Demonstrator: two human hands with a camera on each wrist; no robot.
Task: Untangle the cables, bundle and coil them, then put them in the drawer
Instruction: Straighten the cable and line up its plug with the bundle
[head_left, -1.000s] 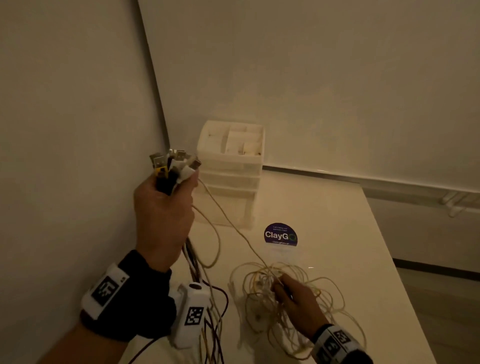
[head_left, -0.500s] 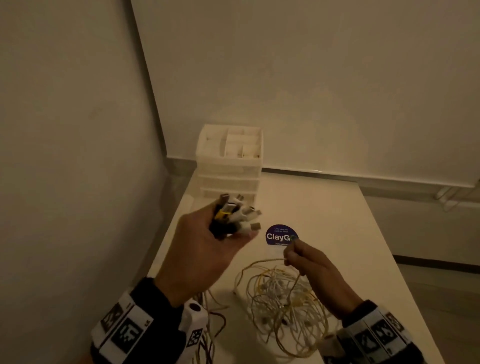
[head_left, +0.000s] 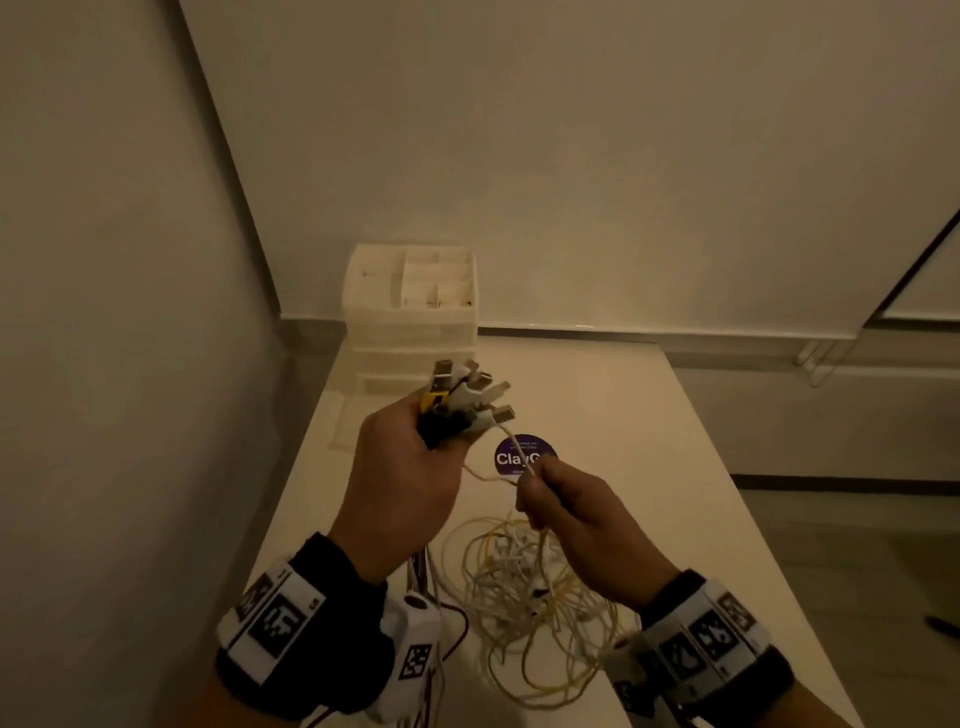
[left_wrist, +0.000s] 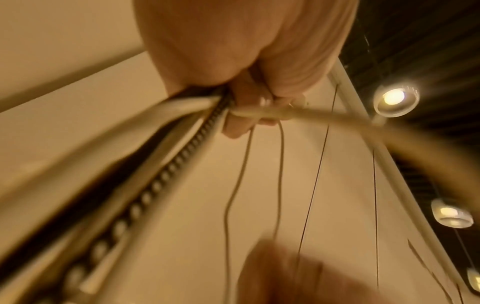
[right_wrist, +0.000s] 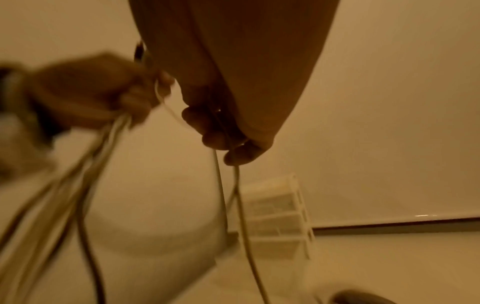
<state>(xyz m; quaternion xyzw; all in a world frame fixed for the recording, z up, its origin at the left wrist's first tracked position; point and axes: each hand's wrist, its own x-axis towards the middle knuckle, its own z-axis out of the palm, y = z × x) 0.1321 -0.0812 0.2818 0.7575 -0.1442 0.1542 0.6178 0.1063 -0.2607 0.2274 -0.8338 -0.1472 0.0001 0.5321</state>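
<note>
**A:** ok so where's everything sitting? mostly curious about the drawer unit.

**B:** the white drawer unit (head_left: 410, 317) is at the back left corner of the desk (head_left: 649, 467), right up against the wall; its top is an open tray split into little compartments; I can't tell if there's anything in them, too dim; the drawers below look pushed in, and what's inside them is hidden.

**A:** and the hands?

**B:** left hand (head_left: 405, 483) is up over the desk with its grip clenched round a bunch of cable plugs (head_left: 467, 397); the connector ends fan out above the fist, white ones plus a yellow and a black one; the cords hang down out of the bottom of the fist toward the desk, you can see that in the left wrist view too; right hand (head_left: 576, 514) is just beside it, fingers curled round a thin white cable (head_left: 511, 441) that runs up to the plug bunch; so both grips are grasping cable.

**A:** the rest of the cables?

**B:** a loose tangle of pale cables (head_left: 530, 608) lies on the desk below the right hand, near the front edge, well apart from the drawer unit; there's also a round purple sticker (head_left: 511, 452) on the desk, partly hidden behind the right hand.
</note>
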